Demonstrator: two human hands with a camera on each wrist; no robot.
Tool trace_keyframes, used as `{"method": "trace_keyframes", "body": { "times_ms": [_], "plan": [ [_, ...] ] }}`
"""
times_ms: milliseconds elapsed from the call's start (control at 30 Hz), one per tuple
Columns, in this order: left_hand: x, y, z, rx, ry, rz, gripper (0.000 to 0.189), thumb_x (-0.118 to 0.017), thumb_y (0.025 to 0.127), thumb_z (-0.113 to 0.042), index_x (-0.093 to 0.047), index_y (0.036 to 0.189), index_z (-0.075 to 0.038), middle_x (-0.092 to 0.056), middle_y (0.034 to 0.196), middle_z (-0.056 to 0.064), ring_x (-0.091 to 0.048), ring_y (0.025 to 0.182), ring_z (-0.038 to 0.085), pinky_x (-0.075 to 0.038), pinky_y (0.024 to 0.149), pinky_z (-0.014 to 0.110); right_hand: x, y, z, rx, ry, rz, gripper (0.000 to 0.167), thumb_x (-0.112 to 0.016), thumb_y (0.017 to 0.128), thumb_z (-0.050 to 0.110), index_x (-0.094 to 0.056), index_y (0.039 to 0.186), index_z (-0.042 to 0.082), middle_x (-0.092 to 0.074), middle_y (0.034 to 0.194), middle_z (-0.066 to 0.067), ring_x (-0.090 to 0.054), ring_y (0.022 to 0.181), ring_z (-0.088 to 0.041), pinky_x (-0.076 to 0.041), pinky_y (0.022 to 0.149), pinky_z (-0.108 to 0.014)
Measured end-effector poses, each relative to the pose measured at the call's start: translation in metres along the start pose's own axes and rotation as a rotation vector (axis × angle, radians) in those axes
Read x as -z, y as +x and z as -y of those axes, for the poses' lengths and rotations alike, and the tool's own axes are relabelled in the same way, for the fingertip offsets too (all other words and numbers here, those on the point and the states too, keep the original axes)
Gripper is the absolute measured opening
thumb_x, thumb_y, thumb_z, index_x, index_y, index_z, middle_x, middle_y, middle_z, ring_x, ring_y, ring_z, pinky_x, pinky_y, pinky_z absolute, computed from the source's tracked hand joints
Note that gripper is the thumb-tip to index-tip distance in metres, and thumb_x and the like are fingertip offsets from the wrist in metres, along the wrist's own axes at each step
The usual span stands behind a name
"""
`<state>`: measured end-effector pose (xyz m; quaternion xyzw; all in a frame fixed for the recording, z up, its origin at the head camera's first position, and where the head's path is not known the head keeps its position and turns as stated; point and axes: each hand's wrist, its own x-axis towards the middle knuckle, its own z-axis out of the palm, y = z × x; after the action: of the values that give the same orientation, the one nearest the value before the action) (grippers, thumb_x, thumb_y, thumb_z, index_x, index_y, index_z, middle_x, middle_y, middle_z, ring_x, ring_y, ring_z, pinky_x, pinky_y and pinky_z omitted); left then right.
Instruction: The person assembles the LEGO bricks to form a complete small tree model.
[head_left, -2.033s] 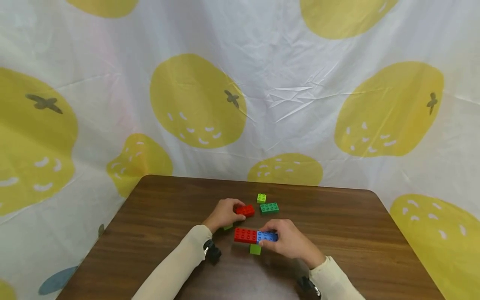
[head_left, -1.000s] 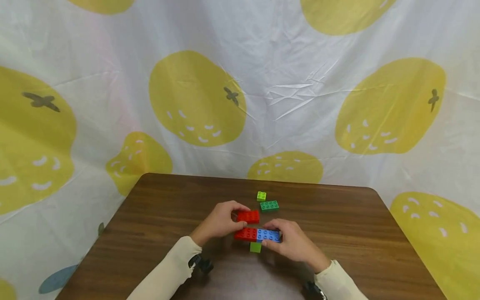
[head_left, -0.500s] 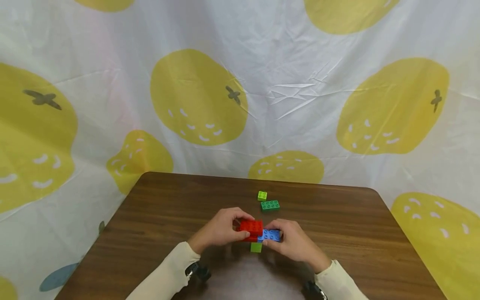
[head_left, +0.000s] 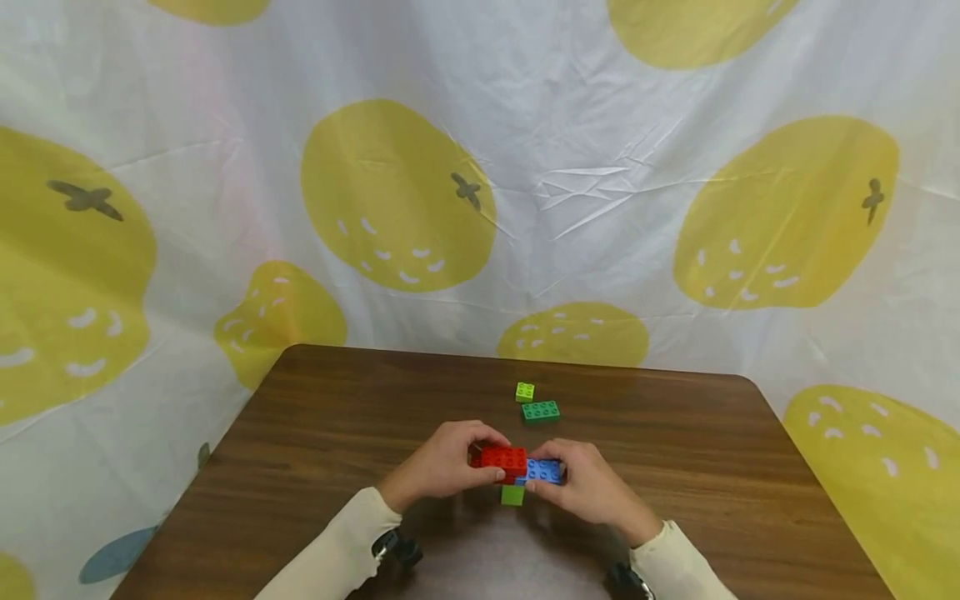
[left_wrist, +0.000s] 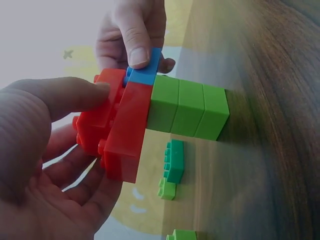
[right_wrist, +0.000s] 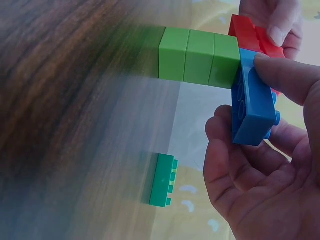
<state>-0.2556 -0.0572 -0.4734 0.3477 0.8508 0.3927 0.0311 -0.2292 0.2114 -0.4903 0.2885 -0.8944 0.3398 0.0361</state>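
Observation:
A column of lime green bricks (left_wrist: 190,107) stands on the table, bearing a lower red brick (left_wrist: 127,130) and a blue brick (right_wrist: 255,100) side by side. My left hand (head_left: 442,462) pinches an upper red brick (head_left: 506,457) between thumb and fingers, on top of the lower red one. Its right end reaches over the blue brick's edge. Studs show between the two red bricks in the left wrist view, so a narrow gap appears there. With thumb and fingers, my right hand (head_left: 588,483) grips the blue brick's right end.
Behind the hands lie a dark green brick (head_left: 540,411) and a small lime brick (head_left: 524,392) on the brown wooden table (head_left: 360,392). Another light green brick (left_wrist: 183,235) shows at the left wrist view's bottom edge. A lemon-print cloth (head_left: 570,208) hangs behind.
My left hand has brought the upper red brick toward me and right, from beside the dark green brick onto the lower red brick, then down. My right hand keeps hold of the blue brick.

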Motion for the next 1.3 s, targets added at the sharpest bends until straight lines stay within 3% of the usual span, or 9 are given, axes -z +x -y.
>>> {"method": "trace_keyframes", "body": {
  "times_ms": [567, 900, 1300],
  "plan": [
    [-0.003, 0.004, 0.001, -0.014, 0.013, -0.016, 0.033, -0.089, 0.086, -0.021, -0.082, 0.117, -0.017, -0.071, 0.095, -0.007, -0.058, 0.079, 0.005, -0.051, 0.068, 0.020, 0.004, 0.001, 0.003, 0.022, -0.009, -0.011, 0.025, -0.086, 0.090, 0.030, -0.077, 0.107, 0.016, -0.073, 0.094, 0.006, -0.061, 0.076, -0.002, -0.053, 0.065, -0.022],
    [-0.006, 0.002, 0.005, -0.005, -0.073, -0.015, 0.032, -0.090, 0.085, -0.019, -0.081, 0.116, -0.015, -0.070, 0.097, -0.005, -0.059, 0.084, 0.005, -0.053, 0.073, 0.021, 0.003, 0.001, 0.003, 0.006, -0.003, -0.007, 0.024, -0.086, 0.090, 0.030, -0.077, 0.107, 0.015, -0.073, 0.094, 0.006, -0.060, 0.075, -0.002, -0.052, 0.064, -0.022],
    [-0.008, 0.001, 0.009, -0.032, -0.075, -0.039, 0.033, -0.090, 0.084, -0.020, -0.081, 0.115, -0.015, -0.071, 0.096, -0.004, -0.059, 0.081, 0.006, -0.053, 0.070, 0.021, 0.004, 0.003, 0.002, 0.011, -0.001, 0.025, 0.027, -0.086, 0.090, 0.034, -0.077, 0.107, 0.015, -0.073, 0.093, 0.006, -0.059, 0.075, -0.002, -0.052, 0.064, -0.022]
  ]
}}
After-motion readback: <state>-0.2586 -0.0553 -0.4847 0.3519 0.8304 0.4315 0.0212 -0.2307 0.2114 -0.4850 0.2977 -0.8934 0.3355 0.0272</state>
